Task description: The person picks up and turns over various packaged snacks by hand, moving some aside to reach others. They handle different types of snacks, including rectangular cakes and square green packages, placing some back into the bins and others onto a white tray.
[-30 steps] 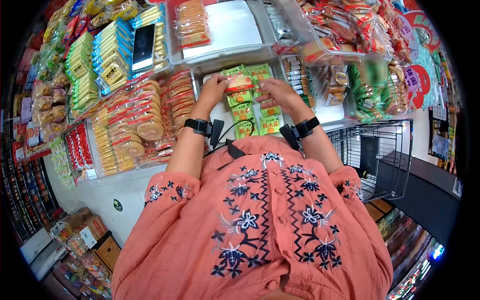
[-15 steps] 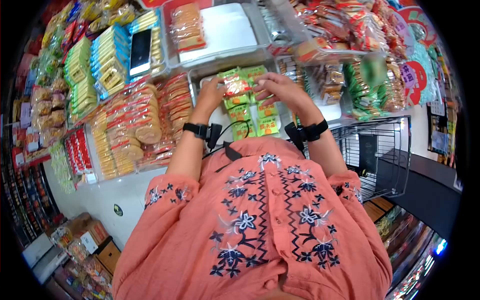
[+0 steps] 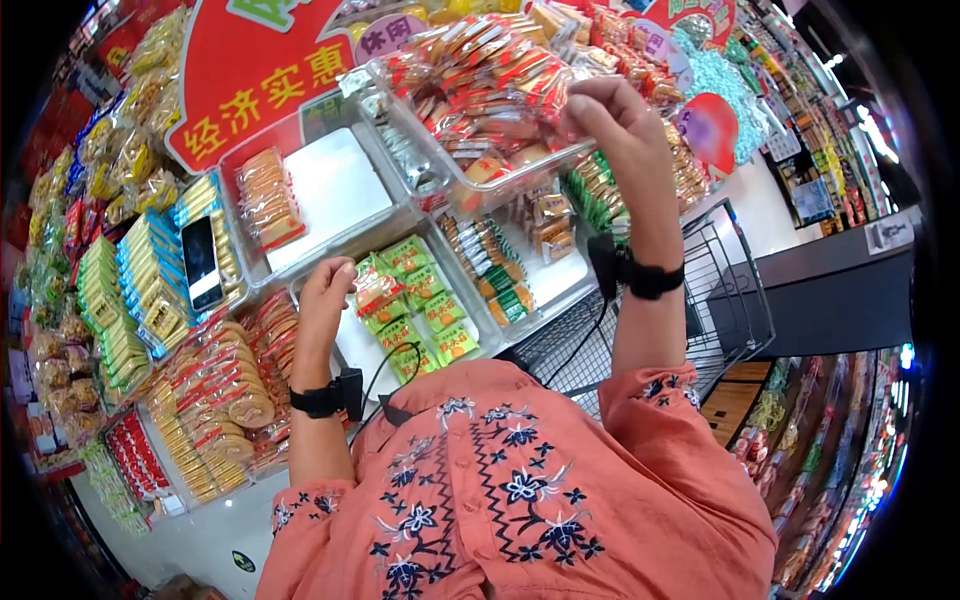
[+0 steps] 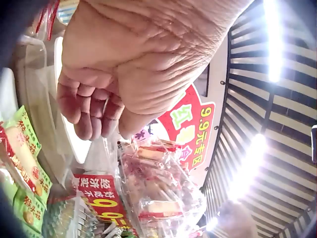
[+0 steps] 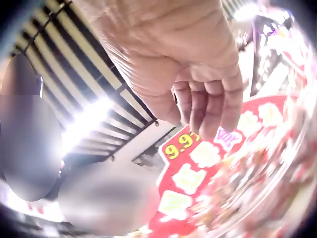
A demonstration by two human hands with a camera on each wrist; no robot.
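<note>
My left hand [image 3: 325, 300] is beside the left edge of the green snack packets [image 3: 430, 300], which lie in rows in a clear bin. On top of those packets lies a red-and-clear wrapped snack [image 3: 378, 288], near my left fingertips. In the left wrist view, the fingers [image 4: 85, 116] bend loosely with nothing between them. My right hand [image 3: 622, 125] is raised over the right side of a raised clear bin [image 3: 485, 195] heaped with red-wrapped snacks [image 3: 490, 85]. Its fingers [image 5: 213, 116] hang relaxed and hold nothing in the right wrist view.
A smartphone [image 3: 202, 262] lies on wrapped snacks at the left. Behind the green packets stands a bin with a white base [image 3: 340, 190] and a stack of wrapped biscuits [image 3: 268, 200]. A wire shopping cart [image 3: 735, 290] stands at the right. Round biscuits [image 3: 215, 385] fill the left front.
My right hand has left the green packets and moved up and right to the red-wrapped snacks. My left hand has come away from the red-and-clear wrapped snack. The head view has turned right.
</note>
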